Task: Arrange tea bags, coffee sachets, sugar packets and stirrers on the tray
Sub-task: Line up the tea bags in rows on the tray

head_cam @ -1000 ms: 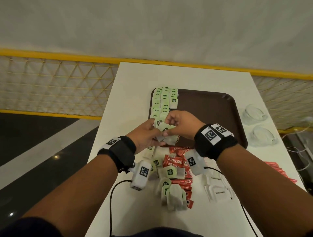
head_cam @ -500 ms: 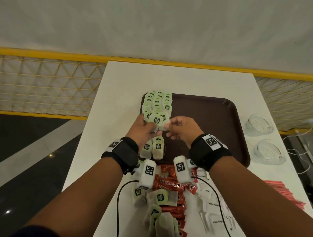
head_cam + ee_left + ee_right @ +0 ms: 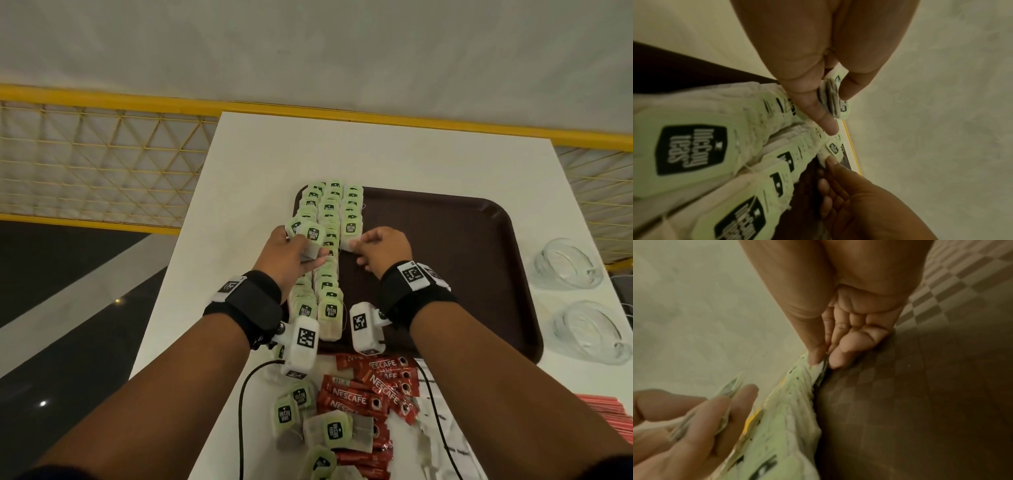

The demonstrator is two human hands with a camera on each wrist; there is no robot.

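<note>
A dark brown tray lies on the white table. Rows of green-tagged tea bags run along the tray's left side. My left hand pinches a small stack of tea bags between thumb and fingers, seen edge-on in the left wrist view as the held stack. My right hand pinches one tea bag at the near end of the right-hand row, its edge between thumb and forefinger. Loose tea bags, red coffee sachets and white sugar packets lie on the table in front of the tray.
Two clear glass bowls stand to the right of the tray. Red stirrers lie at the table's right edge. A yellow mesh railing runs behind the table. Black wrist-camera cables trail over the near table.
Both hands have moved forward from the table's near pile to over the tray. The right hand has taken one tea bag from the left hand's stack and lowered it onto the right-hand row.
</note>
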